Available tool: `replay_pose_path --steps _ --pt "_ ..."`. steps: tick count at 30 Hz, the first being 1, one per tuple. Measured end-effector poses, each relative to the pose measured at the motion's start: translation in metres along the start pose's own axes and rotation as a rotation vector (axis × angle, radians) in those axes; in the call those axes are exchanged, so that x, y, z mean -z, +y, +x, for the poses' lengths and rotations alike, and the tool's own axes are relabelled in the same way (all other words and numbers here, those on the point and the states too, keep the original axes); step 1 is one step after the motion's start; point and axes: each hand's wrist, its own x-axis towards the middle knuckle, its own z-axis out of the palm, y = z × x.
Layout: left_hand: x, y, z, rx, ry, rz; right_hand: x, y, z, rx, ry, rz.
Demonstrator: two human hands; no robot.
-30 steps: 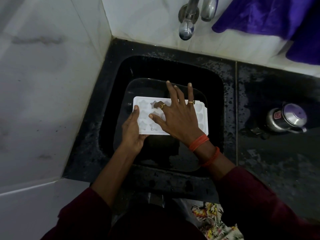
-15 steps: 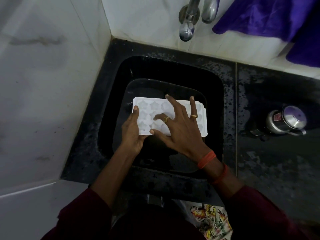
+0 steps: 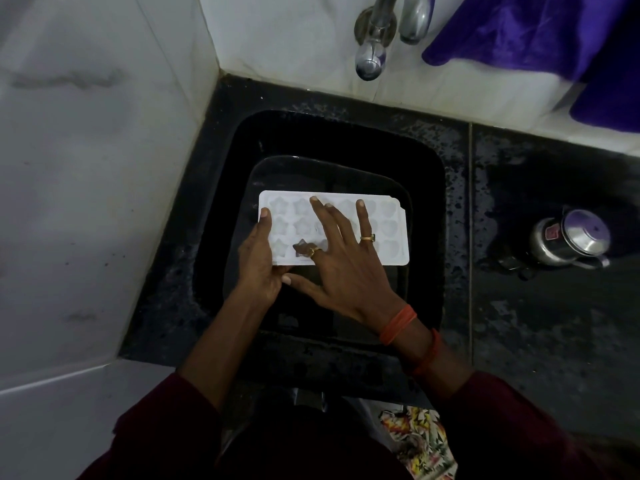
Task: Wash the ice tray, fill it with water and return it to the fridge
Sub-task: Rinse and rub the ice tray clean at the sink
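Head view: my left hand (image 3: 258,259) grips the white ice tray (image 3: 391,230) by its end over the black sink (image 3: 429,209); my right hand (image 3: 343,261) lies spread flat, fingers wide, on its moulds.

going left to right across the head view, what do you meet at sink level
white marble wall → left hand → white plastic ice tray → black sink's right rim → steel lidded pot

Matt white plastic ice tray (image 3: 391,233); glossy metal tap (image 3: 372,46) (mirror-bright); rough black stone sink (image 3: 221,209).
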Motion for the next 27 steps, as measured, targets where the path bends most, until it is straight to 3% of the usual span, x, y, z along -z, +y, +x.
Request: replay_pose_path --steps 13,21,27 --pt "0.0039 -0.0001 -0.0022 0.001 0.016 0.034 -0.0013 -0.0027 0.0049 0.014 -0.032 -0.015" --pt "-0.0002 0.0016 -0.0022 -0.023 0.004 -0.016 0.0051 -0.0032 0.0075 -0.035 0.031 -0.045" --pt "0.0023 -0.0002 0.0006 -0.016 0.005 0.008 -0.0021 0.0006 0.0084 0.028 0.042 -0.072"
